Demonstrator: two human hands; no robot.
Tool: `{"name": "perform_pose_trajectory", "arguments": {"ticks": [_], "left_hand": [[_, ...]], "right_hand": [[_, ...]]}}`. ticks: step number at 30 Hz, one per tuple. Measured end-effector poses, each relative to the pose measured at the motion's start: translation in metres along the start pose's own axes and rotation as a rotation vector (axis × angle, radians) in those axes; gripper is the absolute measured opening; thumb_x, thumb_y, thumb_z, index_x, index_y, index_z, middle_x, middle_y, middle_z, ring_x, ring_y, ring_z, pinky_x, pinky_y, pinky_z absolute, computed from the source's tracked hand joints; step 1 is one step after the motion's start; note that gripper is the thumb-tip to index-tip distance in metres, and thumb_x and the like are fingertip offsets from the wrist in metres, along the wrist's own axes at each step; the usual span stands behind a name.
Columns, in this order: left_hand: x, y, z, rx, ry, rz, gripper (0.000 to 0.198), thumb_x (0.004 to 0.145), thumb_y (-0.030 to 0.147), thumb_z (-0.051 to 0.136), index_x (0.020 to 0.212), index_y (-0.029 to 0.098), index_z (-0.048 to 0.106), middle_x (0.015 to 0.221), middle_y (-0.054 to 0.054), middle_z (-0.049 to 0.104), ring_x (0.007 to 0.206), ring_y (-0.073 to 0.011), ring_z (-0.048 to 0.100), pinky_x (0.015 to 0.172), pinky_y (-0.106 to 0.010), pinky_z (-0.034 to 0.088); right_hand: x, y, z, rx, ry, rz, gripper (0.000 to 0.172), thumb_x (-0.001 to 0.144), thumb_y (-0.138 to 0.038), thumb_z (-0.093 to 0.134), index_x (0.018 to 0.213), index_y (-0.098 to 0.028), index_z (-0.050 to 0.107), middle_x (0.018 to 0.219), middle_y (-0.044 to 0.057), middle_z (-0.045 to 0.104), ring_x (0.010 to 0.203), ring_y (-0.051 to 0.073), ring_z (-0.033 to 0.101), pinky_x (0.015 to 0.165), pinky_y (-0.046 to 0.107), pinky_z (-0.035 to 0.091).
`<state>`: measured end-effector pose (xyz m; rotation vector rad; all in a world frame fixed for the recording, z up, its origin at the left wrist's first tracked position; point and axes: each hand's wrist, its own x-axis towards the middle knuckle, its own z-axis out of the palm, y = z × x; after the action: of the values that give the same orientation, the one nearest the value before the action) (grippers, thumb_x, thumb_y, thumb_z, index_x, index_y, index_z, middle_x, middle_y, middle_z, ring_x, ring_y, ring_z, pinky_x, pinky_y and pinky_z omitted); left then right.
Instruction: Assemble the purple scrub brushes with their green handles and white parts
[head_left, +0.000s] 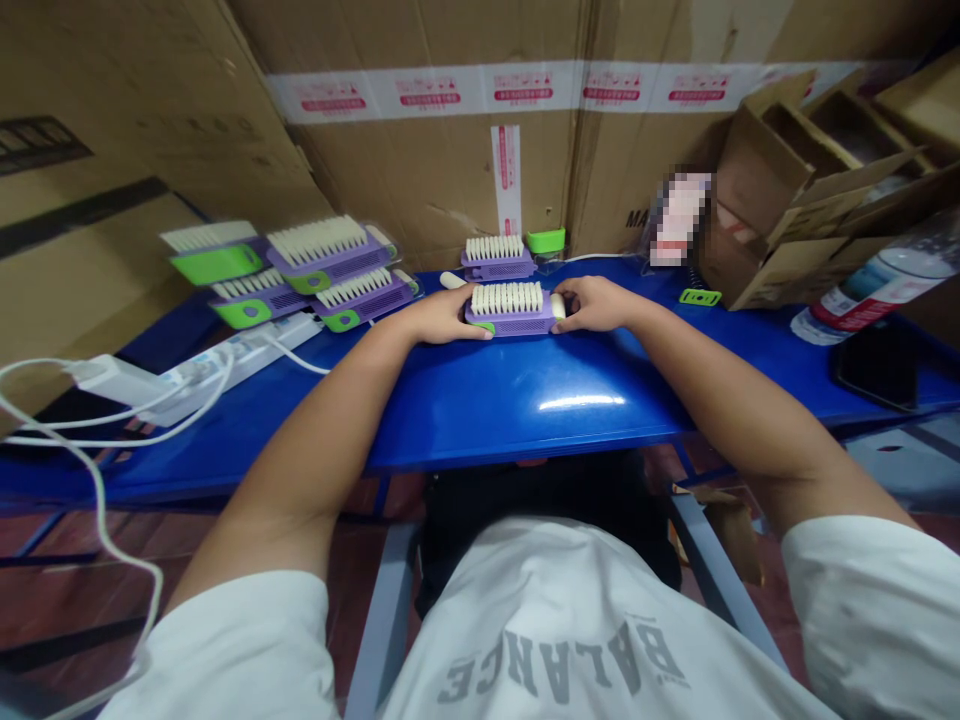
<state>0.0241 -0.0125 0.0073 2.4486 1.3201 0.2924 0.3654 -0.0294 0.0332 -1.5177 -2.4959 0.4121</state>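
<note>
Across a blue table (517, 400), the left hand (450, 315) and right hand (596, 305) grasp both ends of a purple bristle brush (510, 310).

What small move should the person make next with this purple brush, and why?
Probably press the cream end piece into the purple brush with the right hand: it stands out past the brush's end, right beside those fingers, while the left hand steadies the other end.

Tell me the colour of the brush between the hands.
The brush is purple with cream bristles, best in head view.
</note>
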Motion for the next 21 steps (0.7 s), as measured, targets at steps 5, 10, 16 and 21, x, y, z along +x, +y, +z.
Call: {"name": "perform_pose_trajectory", "arguments": {"ticks": [5, 10, 16, 21], "left_hand": [[-0.0003, 0.0015, -0.0009, -0.015, -0.002, 0.000, 0.102, 0.087, 0.060, 0.090, 0.176, 0.024, 0.053, 0.180, -0.014, 0.063, 0.160, -0.0409, 0.066, 0.134, -0.048, 0.051], [-0.0008, 0.0019, -0.0015, -0.020, -0.006, -0.001, 0.104, 0.087, 0.060, 0.090, 0.177, 0.027, 0.051, 0.180, -0.013, 0.063, 0.160, -0.0412, 0.066, 0.134, -0.049, 0.051], [-0.0007, 0.0014, -0.0017, -0.013, -0.008, -0.006, 0.105, 0.087, 0.061, 0.090, 0.178, 0.029, 0.051, 0.181, -0.013, 0.063, 0.161, -0.0421, 0.066, 0.134, -0.051, 0.052], [-0.0013, 0.0029, -0.0018, -0.010, -0.006, 0.004, 0.103, 0.088, 0.061, 0.090, 0.178, 0.029, 0.051, 0.180, -0.012, 0.063, 0.161, -0.0412, 0.066, 0.134, -0.049, 0.053]], "right_hand": [[-0.0007, -0.0004, -0.0009, -0.002, -0.007, -0.004, 0.078, 0.083, -0.044, 0.098, 0.151, -0.011, 0.080, 0.133, 0.018, 0.088, 0.110, 0.034, 0.083, 0.101, 0.040, 0.061], [-0.0008, -0.0004, -0.0009, -0.006, -0.008, -0.006, 0.079, 0.082, -0.044, 0.099, 0.151, -0.011, 0.080, 0.136, 0.019, 0.087, 0.112, 0.035, 0.083, 0.102, 0.041, 0.062], [-0.0001, 0.0006, -0.0012, 0.000, -0.005, -0.011, 0.077, 0.081, -0.045, 0.101, 0.148, -0.012, 0.082, 0.133, 0.017, 0.088, 0.110, 0.035, 0.083, 0.101, 0.040, 0.062], [0.0005, 0.0023, -0.0009, -0.004, -0.005, -0.019, 0.077, 0.081, -0.046, 0.101, 0.147, -0.012, 0.082, 0.132, 0.016, 0.088, 0.110, 0.034, 0.083, 0.100, 0.040, 0.061]]}}
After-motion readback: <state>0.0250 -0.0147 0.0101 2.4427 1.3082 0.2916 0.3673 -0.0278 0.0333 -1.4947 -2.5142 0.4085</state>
